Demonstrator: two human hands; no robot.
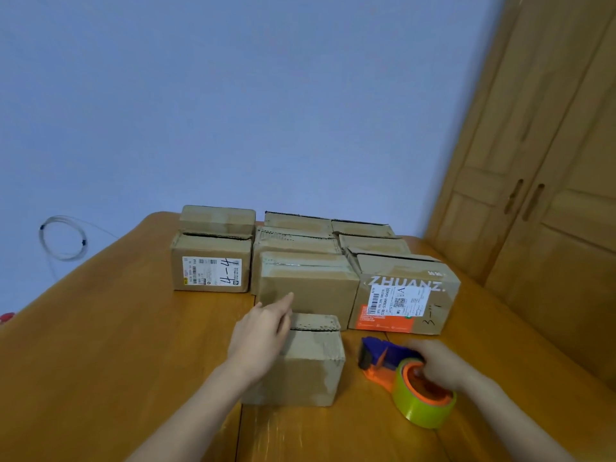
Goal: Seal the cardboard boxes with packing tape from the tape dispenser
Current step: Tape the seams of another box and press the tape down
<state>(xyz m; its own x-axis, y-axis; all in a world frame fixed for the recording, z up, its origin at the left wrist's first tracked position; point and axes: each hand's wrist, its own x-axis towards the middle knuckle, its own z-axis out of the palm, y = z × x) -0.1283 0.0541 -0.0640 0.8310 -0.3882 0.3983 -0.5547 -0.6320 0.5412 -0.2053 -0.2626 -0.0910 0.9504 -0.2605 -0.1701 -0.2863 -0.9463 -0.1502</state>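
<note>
Cardboard, stiff but probably light: the small box (301,361) sits nearest me on the wooden table (100,361), its top flap seam slightly open. My left hand (263,335) lies against its left side, fingers loose, forefinger pointing. My right hand (433,361) curls round the orange tape dispenser (400,375), one yellow-green roll on it; the handle is the place to hold. I count about nine boxes; the back ones overlap.
</note>
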